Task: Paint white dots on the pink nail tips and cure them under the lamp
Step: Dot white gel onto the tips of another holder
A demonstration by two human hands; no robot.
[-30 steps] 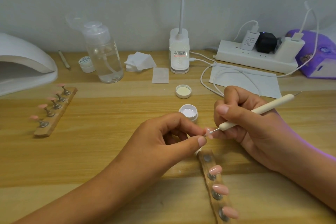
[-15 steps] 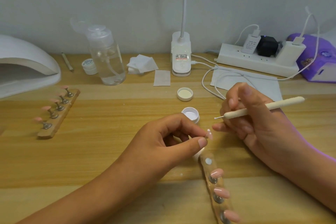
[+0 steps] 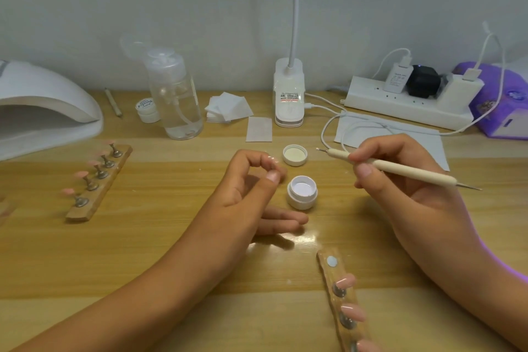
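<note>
My left hand (image 3: pixel 251 186) pinches one pink nail tip (image 3: pixel 271 159) between thumb and forefinger, left of the open white paint jar (image 3: pixel 302 191). My right hand (image 3: pixel 400 180) grips a cream dotting tool (image 3: pixel 400 170), its metal point aimed left above the jar and near the jar's lid (image 3: pixel 295 154). A wooden holder strip (image 3: pixel 341 303) at the bottom right carries three pink tips and one bare magnet. A second strip (image 3: pixel 98 183) with several pink tips lies at the left, in front of the white curing lamp (image 3: pixel 43 111).
At the back stand a clear pump bottle (image 3: pixel 177 97), a small white jar (image 3: pixel 147 110), wipes (image 3: pixel 228 107), a desk lamp base (image 3: pixel 289 97), a power strip (image 3: pixel 408 101) with cables and a purple device (image 3: pixel 503 100). A white sheet (image 3: pixel 400 137) lies under the cables.
My left hand moved up and left with the nail tip, away from the strip. My right hand lifted the dotting tool off the tip and drew it up toward the lid.
</note>
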